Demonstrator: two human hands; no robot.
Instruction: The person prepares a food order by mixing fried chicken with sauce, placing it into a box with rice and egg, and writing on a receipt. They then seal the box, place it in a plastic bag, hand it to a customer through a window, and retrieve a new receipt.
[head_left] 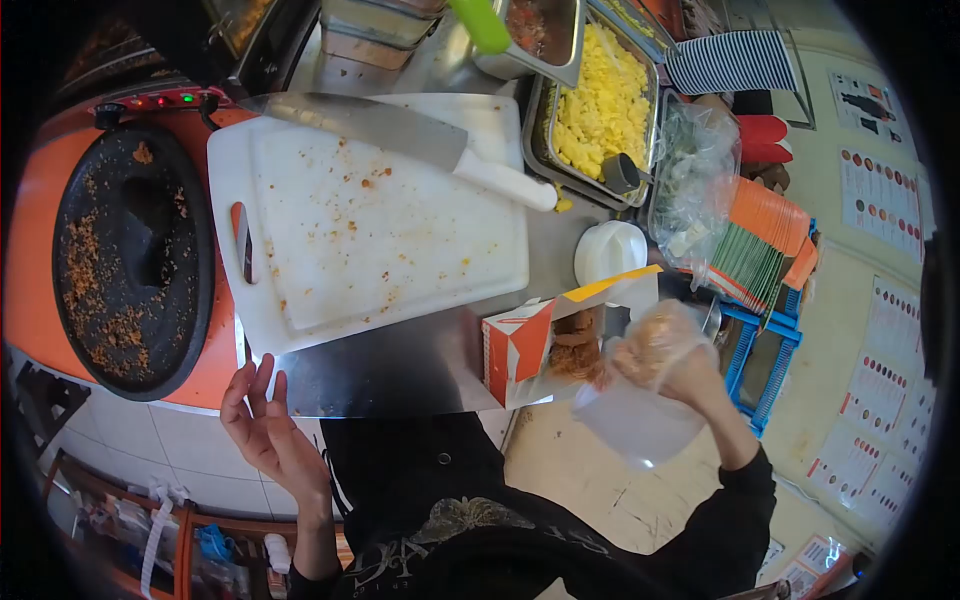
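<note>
My left hand is raised off the counter's front edge, fingers apart and holding nothing. Clear plastic wraps my right hand, and its loose end, a translucent plastic bag, hangs below the wrist. The fingers of this hand are curled in the plastic beside an open orange-and-white takeaway box. Brown fried food lies inside the box, close to my fingertips. Whether these fingers touch the food is hidden by the plastic.
A large knife lies across the crumb-strewn white cutting board. Left of it is a black oval pan with crumbs. Behind the box stand a white container, a tray of yellow chopped food and folded orange cartons.
</note>
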